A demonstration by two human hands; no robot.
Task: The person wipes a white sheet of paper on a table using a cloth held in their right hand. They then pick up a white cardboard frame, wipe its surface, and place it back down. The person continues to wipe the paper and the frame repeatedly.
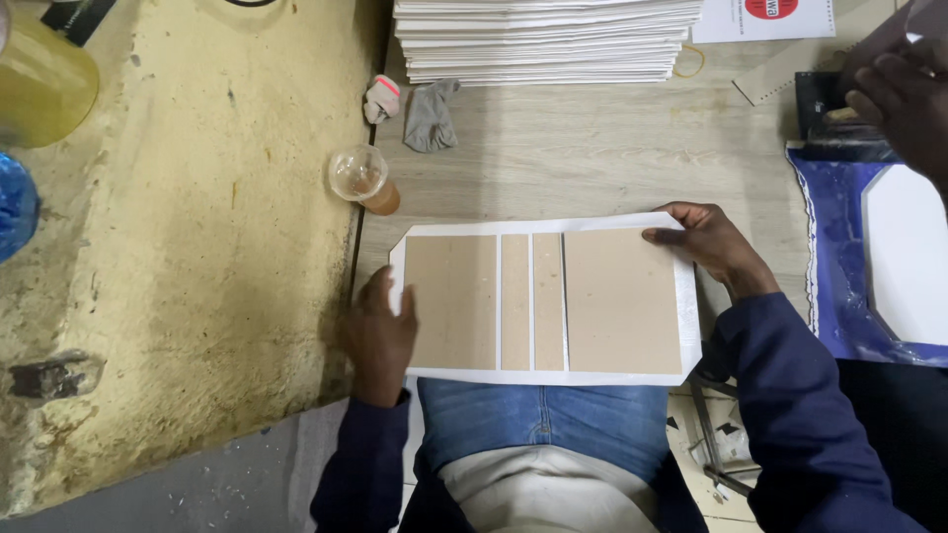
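Two hands (380, 336) (706, 242) — pressing the cover sheet (543, 222) edges.

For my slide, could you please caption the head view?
Both hands, left and right, press a white sheet bearing four boards.

bookbinding workshop | stacked white boards (543, 39) | glue-stained bench (197, 247) | glue jar (44, 84)

four brown boards (621, 301), one white sheet (690, 326), one cup (361, 178)
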